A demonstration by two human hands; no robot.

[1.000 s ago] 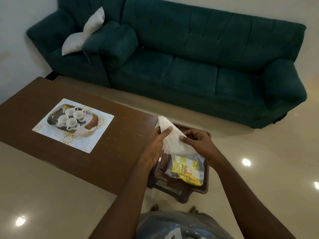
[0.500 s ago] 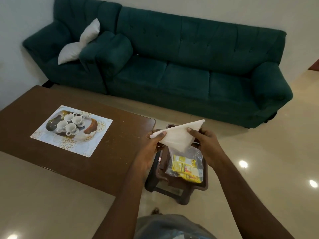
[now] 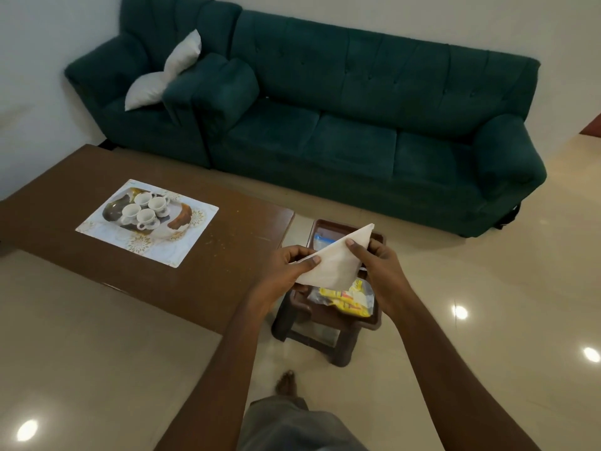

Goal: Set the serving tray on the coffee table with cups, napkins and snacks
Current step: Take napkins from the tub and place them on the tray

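A white napkin (image 3: 335,262) folded into a triangle is held in the air by both hands. My left hand (image 3: 286,268) pinches its left corner, my right hand (image 3: 379,265) grips its right edge. Below them a small brown stool (image 3: 325,336) carries a clear bag of yellow snack packets (image 3: 348,299). On the brown coffee table (image 3: 81,177) to the left lies a patterned serving tray (image 3: 195,229) with several white cups (image 3: 143,211) grouped on it.
A dark green sofa (image 3: 357,125) and a matching armchair (image 3: 130,92) with a white pillow (image 3: 162,79) stand along the far wall. Glossy tiled floor (image 3: 487,288) surrounds the stool. My bare foot (image 3: 286,384) shows near the stool.
The napkin was lifted from the stool and spread between my hands, now flattened as a folded triangle. The view tilted down and widened slightly.
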